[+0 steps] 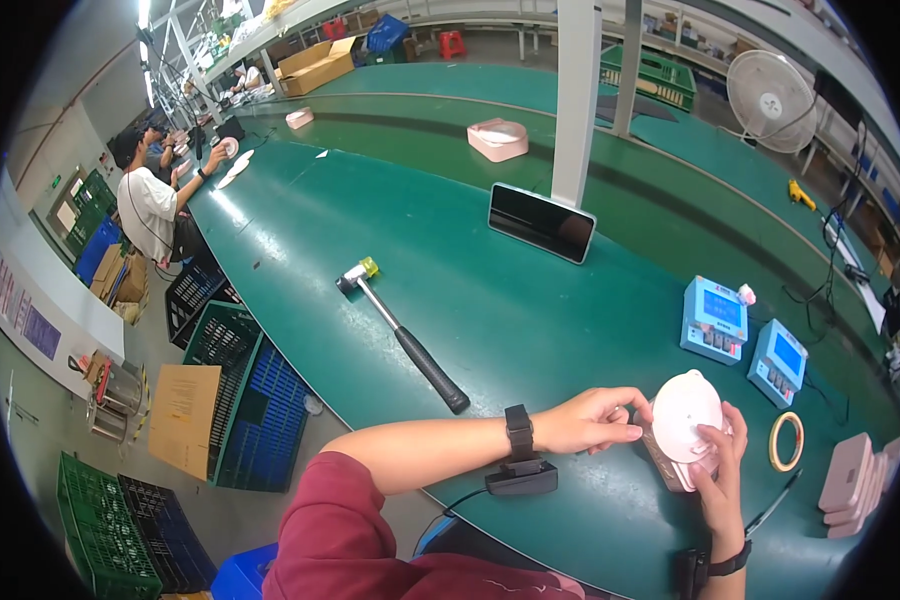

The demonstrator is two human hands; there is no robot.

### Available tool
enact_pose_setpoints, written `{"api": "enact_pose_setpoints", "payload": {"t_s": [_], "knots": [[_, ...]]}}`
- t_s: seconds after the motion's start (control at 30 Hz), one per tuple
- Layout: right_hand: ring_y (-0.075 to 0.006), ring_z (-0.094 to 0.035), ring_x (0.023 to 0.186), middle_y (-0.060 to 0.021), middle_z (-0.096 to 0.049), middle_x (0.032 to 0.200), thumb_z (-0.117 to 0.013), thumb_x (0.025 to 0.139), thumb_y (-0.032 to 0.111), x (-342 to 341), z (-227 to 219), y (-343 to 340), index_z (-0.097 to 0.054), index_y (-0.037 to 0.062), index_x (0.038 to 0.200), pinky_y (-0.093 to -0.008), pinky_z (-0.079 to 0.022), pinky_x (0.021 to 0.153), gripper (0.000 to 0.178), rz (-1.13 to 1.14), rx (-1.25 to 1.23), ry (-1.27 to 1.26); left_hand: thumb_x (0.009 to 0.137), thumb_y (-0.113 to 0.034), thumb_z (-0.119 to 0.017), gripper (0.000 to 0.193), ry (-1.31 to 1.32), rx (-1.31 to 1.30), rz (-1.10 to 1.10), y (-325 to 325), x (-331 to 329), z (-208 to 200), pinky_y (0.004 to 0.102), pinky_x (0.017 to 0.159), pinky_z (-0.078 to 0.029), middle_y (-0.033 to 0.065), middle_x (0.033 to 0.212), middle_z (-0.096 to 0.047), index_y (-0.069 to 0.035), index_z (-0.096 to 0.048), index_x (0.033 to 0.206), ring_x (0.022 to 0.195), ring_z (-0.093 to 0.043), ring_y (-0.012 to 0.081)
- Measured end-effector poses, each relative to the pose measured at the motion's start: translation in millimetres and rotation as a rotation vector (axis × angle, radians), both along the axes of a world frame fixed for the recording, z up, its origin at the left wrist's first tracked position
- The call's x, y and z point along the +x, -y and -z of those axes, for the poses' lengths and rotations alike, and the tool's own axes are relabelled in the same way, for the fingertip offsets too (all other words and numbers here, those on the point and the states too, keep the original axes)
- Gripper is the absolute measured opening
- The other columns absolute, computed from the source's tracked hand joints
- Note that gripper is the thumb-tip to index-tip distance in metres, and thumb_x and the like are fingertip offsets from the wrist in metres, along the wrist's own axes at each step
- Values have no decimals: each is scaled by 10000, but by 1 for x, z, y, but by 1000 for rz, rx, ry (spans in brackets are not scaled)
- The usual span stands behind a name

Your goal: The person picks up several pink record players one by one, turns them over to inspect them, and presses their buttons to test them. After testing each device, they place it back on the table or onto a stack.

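Note:
In my right hand (pixel 727 455) is a pale pink plastic housing (pixel 672 468) with a white round disc-shaped part (pixel 686 415) on its top face. The fingers wrap its right edge, and the thumb presses near the disc's lower rim. My left hand (pixel 595 420) is at the housing's left side, thumb and index finger apart. Its index fingertip is close to the disc's edge; whether it touches I cannot tell. The underside of the housing is hidden. Left of my hands, a mallet (pixel 410 345) with a black grip and a yellow-tipped head lies on the green table.
A phone (pixel 541 222) leans by the white post (pixel 576 110). Two blue controller boxes (pixel 715 318) (pixel 778 362), a tape roll (pixel 786 442) and stacked pink parts (pixel 855 485) stand to the right. Another pink housing (pixel 497 140) sits farther back. A co-worker (pixel 155 200) sits far left, near crates (pixel 245 390).

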State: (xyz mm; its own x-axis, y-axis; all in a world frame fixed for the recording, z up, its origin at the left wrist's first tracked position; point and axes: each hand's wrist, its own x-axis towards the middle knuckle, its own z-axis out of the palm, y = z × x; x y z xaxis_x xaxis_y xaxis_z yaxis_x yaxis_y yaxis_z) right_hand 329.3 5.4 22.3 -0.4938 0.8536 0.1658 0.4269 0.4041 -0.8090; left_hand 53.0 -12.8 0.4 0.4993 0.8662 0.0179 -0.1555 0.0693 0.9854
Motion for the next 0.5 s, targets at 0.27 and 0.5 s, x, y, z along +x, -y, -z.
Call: {"api": "enact_pose_setpoints", "payload": {"t_s": [0.27, 0.5], "knots": [[-367, -239, 1352, -193, -270, 1465, -594, 785, 278, -1, -2, 0, -609, 71, 1131, -481, -205, 1106, 403, 3, 3, -8, 932, -218, -588, 313, -28, 13, -4, 0, 0, 0, 196, 476, -367, -37, 634, -469, -46, -518, 1183, 511, -474, 40], [-367, -244, 1351, -190, -272, 1464, -597, 777, 279, -1, -1, 0, -616, 72, 1120, -479, -202, 1106, 402, 1, -5, -20, 933, -223, -591, 307, -23, 11, -2, 0, 0, 0, 195, 479, -370, -39, 641, -470, -46, -524, 1176, 511, -474, 38]]}}
